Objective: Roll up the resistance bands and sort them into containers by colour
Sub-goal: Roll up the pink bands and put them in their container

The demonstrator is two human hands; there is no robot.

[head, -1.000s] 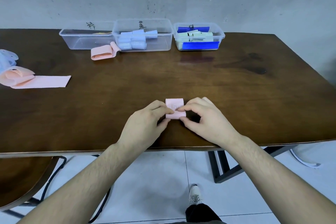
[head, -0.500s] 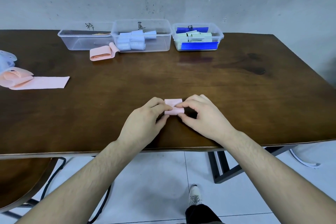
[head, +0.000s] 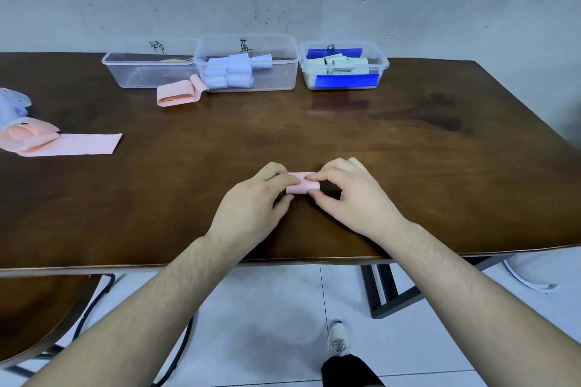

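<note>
- The pink roll [head: 302,186] lies on the table [head: 408,198] near its front edge, between the two hands; its long axis runs left to right.
- The left hand [head: 251,207] pinches the roll's left end, forefinger on top and thumb at the near side.
- The right hand [head: 355,198] pinches the right end the same way, fingers curled over the top.
- Both hands touch the roll and are equally near it; it looks fully wound, so the step in hand is probably the last tuck before lifting.
- Well beyond, at the far edge, stand three tubs in a row: the left tub [head: 125,72], which seems to hold almost nothing, the middle tub [head: 283,72] with pale blue rolls [head: 228,72], and the right tub [head: 382,67] with greenish ones.
- The left tub lies far and to the left of the grip, so the left hand is likely the nearer one for the carry.
- A loose pink band [head: 179,92] rests just before that tub; more pink bands [head: 63,143] lie at the far left.
</note>
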